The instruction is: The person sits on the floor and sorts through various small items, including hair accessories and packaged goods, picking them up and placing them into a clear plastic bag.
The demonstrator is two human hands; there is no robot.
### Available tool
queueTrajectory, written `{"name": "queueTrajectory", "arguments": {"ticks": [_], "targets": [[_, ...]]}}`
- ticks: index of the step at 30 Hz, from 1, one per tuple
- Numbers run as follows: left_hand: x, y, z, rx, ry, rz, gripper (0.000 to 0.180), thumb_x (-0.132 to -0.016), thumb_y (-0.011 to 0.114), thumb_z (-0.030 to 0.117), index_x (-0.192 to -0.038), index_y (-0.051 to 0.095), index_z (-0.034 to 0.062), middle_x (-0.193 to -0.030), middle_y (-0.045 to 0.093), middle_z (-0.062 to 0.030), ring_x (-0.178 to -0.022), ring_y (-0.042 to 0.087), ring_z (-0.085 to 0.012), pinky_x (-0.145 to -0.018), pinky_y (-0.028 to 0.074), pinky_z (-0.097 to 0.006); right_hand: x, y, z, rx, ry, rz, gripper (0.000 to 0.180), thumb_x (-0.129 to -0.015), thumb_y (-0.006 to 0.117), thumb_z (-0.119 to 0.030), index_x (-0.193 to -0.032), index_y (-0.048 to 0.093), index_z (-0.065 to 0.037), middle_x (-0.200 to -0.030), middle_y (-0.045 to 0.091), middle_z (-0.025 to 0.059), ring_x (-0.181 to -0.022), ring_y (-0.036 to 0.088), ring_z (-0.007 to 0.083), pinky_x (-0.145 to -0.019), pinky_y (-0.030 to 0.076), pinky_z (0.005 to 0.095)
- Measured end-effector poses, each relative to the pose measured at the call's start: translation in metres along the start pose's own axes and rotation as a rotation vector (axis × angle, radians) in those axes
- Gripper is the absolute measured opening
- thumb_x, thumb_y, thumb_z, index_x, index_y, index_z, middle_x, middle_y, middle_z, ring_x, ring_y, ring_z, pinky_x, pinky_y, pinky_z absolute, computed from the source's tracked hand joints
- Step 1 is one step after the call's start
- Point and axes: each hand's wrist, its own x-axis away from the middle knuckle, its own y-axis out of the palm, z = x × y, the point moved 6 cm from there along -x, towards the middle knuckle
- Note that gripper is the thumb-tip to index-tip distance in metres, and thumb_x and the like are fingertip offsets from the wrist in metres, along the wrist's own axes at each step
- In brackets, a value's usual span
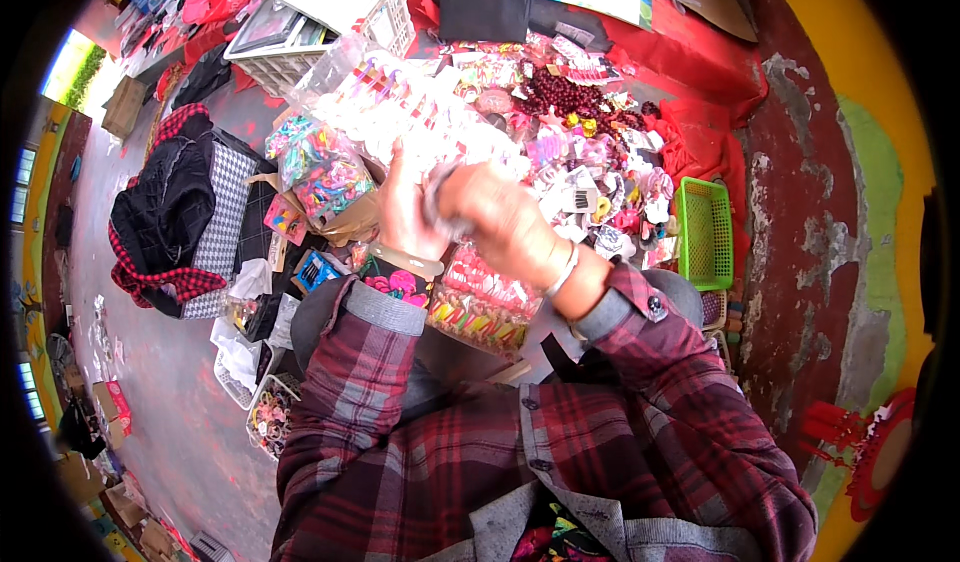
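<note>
My two hands are close together in front of my chest, over a crowded spread of small hair accessories. My right hand (500, 212) is closed, its fingers curled toward the left one and smeared by motion. A dark grey band-like thing (436, 196) shows between the hands, too blurred to name. My left hand (405, 212) has a digit pointing up, and its other fingers are mostly hidden behind the grey thing. Just beyond them lies a clear plastic bag (375, 92) of pale pieces, washed out by glare. Below the hands sits a clear pack (485, 307) of pink and striped pieces.
A bag of colourful pieces (325, 172) stands left of my hands. A white basket (390, 17) is at the back, a green basket (705, 232) at the right. Dark red beads (565, 100) lie in the far pile. A black jacket (165, 207) rests at the left.
</note>
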Motion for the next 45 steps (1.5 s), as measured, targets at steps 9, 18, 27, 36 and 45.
{"name": "queueTrajectory", "arguments": {"ticks": [9, 18, 27, 36, 45], "targets": [[-0.009, -0.013, 0.023, -0.069, 0.159, -0.057, 0.030, -0.093, 0.042, 0.045, -0.093, 0.050, 0.0162, -0.056, 0.045, 0.0031, -0.047, 0.049, -0.0160, -0.047, 0.045, -0.038, 0.012, -0.056, 0.056, 0.193, 0.304, 0.357, 0.028, -0.067, 0.054, 0.011, -0.087, 0.055, -0.009, -0.081, 0.058, 0.0056, -0.072, 0.057, 0.0202, -0.065, 0.047, 0.0304], [-0.014, -0.023, 0.037, 0.087, 0.237, -0.294, 0.033, -0.092, 0.050, 0.036, -0.106, 0.049, 0.0058, -0.069, 0.052, -0.0033, -0.064, 0.056, -0.0201, -0.059, 0.048, -0.038, 0.024, -0.051, 0.065, -0.834, 0.929, 0.394, 0.018, -0.085, 0.057, -0.008, -0.103, 0.057, -0.005, -0.092, 0.062, 0.0040, -0.079, 0.060, 0.0124, -0.068, 0.050, 0.0240], [0.004, 0.003, 0.016, -0.078, 0.301, -0.055, 0.035, -0.093, 0.040, 0.043, -0.080, 0.045, 0.0108, -0.059, 0.041, -0.0004, -0.054, 0.043, -0.0156, -0.054, 0.039, -0.033, 0.035, -0.012, 0.060, -0.246, 0.901, 0.284, 0.015, -0.080, 0.065, -0.004, -0.095, 0.064, 0.001, -0.081, 0.065, 0.0056, -0.071, 0.059, 0.0094, -0.062, 0.049, 0.0237], [0.002, 0.000, 0.012, -0.157, 0.350, -0.045, 0.034, -0.096, 0.039, 0.041, -0.084, 0.051, 0.0115, -0.069, 0.048, -0.0009, -0.060, 0.043, -0.0122, -0.057, 0.038, -0.027, 0.041, 0.005, 0.060, -1.361, 1.148, 0.365, 0.021, -0.083, 0.060, -0.005, -0.103, 0.061, -0.001, -0.093, 0.066, 0.0081, -0.081, 0.065, 0.0170, -0.073, 0.053, 0.0299], [0.010, 0.019, 0.008, -0.251, 0.375, -0.040, 0.027, -0.093, 0.048, 0.028, -0.106, 0.054, 0.0056, -0.092, 0.059, -0.0044, -0.083, 0.057, -0.0142, -0.074, 0.047, -0.031, 0.032, 0.004, 0.044, -1.490, 0.987, 0.244, 0.024, -0.088, 0.055, -0.012, -0.109, 0.057, -0.001, -0.091, 0.065, 0.0052, -0.070, 0.063, 0.0130, -0.058, 0.053, 0.0262]]}}
